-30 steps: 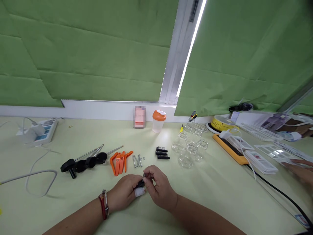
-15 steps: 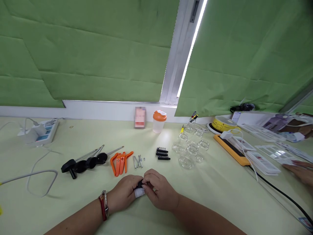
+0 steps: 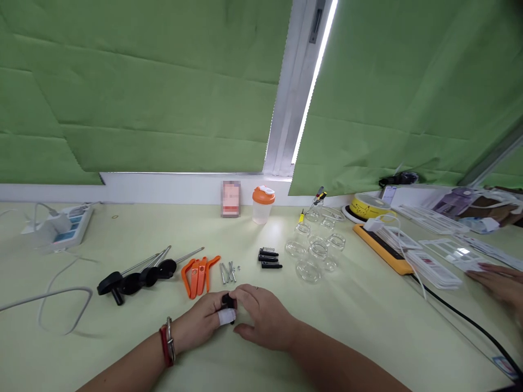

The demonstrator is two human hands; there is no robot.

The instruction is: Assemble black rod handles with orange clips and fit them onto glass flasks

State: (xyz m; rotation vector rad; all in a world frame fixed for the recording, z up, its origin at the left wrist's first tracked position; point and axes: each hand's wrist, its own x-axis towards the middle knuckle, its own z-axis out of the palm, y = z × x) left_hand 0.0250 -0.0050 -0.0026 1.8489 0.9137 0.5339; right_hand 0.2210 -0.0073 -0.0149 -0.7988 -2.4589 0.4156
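- we find the left hand point(image 3: 198, 322) clamped on a small black part point(image 3: 227, 300), held just above the near table; a white wrap point(image 3: 226, 316) on one digit lies against it. if the wrap slides, we judge that the part could twist or drop.
- we see the right hand point(image 3: 267, 321) beside it, thumb and fingers apart. we cannot tell whether its fingertips touch the part or pinch anything small. a one-sided push could tip the part out of the left grip.
- we note orange levers point(image 3: 200, 275) and loose screws point(image 3: 230, 272) just beyond the fingers. a forward sweep of either hand could scatter the screws; the tiny nuts point(image 3: 239, 268) beside them could roll and be lost.
- we see black pieces point(image 3: 270, 266) in a stack, with a coil spring point(image 3: 268, 249) at its far edge. a knock could send the spring off.
- we see black-handled rods point(image 3: 151, 275) bunched to the left; catching one could drag the others.
- we observe clear jars point(image 3: 317, 250) standing close together at the right. a wide right elbow or reach could topple one into its neighbours.
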